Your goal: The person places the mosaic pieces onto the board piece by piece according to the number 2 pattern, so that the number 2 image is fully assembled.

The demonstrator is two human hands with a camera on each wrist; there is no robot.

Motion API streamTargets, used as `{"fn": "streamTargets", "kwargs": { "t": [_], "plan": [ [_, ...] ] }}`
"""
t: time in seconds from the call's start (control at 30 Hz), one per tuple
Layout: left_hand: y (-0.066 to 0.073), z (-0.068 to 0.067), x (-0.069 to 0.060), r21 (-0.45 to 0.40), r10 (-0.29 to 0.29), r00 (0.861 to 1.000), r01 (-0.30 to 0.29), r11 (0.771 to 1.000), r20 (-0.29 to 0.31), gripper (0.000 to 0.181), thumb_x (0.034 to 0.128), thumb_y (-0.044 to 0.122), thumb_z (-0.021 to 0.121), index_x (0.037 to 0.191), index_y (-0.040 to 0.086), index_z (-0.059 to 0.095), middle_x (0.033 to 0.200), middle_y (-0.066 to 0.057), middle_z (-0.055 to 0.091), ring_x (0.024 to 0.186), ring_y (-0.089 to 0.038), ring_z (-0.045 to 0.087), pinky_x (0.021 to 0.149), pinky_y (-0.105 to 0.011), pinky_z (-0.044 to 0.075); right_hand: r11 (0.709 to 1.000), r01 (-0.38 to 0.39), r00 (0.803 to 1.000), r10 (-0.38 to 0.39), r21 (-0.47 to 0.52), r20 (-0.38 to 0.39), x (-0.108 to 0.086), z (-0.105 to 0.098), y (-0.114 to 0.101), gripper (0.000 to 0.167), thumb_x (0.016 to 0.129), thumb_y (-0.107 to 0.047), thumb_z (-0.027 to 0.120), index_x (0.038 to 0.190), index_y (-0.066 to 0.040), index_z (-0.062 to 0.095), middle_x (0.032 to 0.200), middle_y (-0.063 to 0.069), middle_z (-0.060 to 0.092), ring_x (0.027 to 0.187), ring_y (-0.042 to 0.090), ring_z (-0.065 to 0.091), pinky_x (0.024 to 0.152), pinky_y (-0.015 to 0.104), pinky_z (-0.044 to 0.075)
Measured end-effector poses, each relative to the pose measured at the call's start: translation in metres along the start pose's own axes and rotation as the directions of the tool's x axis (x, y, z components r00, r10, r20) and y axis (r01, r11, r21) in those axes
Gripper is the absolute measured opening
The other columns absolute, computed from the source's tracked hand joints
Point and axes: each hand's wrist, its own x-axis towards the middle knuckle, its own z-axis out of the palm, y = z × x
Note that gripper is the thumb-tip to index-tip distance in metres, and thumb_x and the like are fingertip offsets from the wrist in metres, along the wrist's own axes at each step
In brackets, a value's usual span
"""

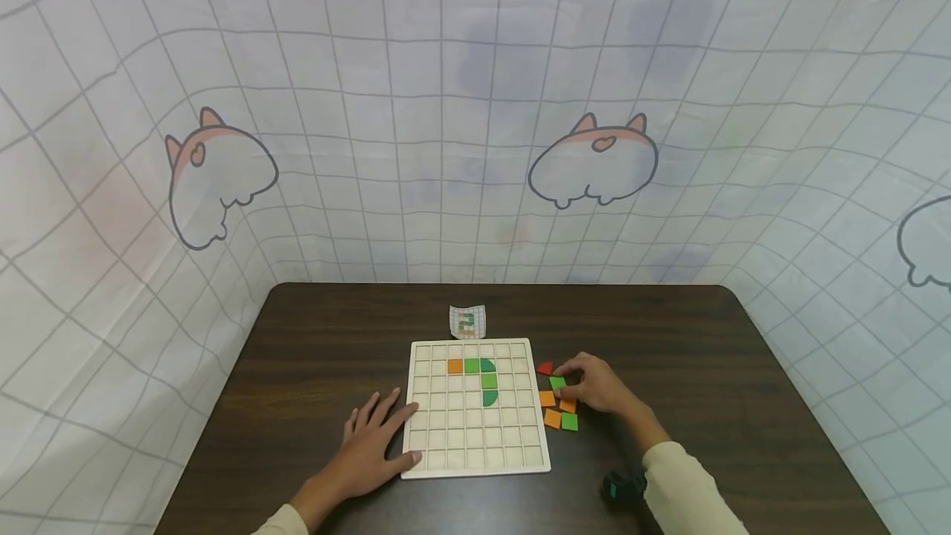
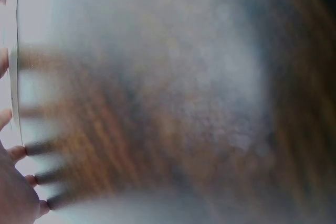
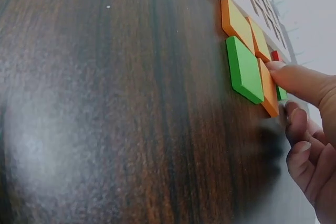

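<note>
In the head view, my left hand (image 1: 362,452) rests spread at the left edge of the white grid board (image 1: 438,461); its fingers show in the left wrist view. An orange tile (image 1: 455,366), green square tiles (image 1: 471,366) and dark green rounded tiles (image 1: 489,397) lie on the board. My right hand (image 1: 598,385) is over the loose tiles right of the board, thumb and index finger on either side of a green tile (image 1: 556,383); whether they grip it is unclear. In the right wrist view, the thumb (image 3: 286,74) is by an orange tile (image 3: 269,90), beside a green tile (image 3: 244,71).
A small printed pattern card (image 1: 467,322) lies just behind the board. A red tile (image 1: 546,368), orange tiles (image 1: 553,419) and another green tile (image 1: 570,422) lie on the dark table (image 1: 334,329). A black object (image 1: 620,487) is beside the right sleeve.
</note>
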Motion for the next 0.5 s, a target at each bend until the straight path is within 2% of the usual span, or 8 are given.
{"fn": "streamTargets", "kwargs": {
  "t": [0.27, 0.5],
  "plan": [
    [-0.0010, 0.0014, 0.0005, 0.009, 0.005, 1.000, -0.005, 1.000, -0.006, 0.075, 0.0880, 0.066, 0.063, 0.152, 0.032, 0.044, 0.166, -0.007, 0.025, 0.151, -0.046, 0.016, 0.110, -0.077, 0.011, 1.000, -0.012, 1.000, 0.012, -0.006, -0.022, 0.0020, 0.0023, 0.0001, 0.021, 0.084, -0.019, 0.083, 0.102, -0.012, 0.074, 0.103, 0.005, 0.063, 0.089, 0.019, 0.055, 0.080, 0.036, 0.047],
    [-0.0019, 0.0017, 0.0005, 0.011, 0.011, 1.000, -0.011, 1.000, -0.012, 0.075, 0.0879, 0.066, 0.063, 0.152, 0.033, 0.044, 0.166, -0.007, 0.025, 0.151, -0.046, 0.017, 0.110, -0.077, 0.011, 1.000, 0.007, 0.999, -0.007, 0.000, -0.042, 0.0031, 0.0047, 0.0010, 0.020, 0.085, -0.018, 0.081, 0.101, -0.014, 0.070, 0.101, 0.001, 0.066, 0.091, 0.016, 0.058, 0.082, 0.037, 0.050]
  ]
}}
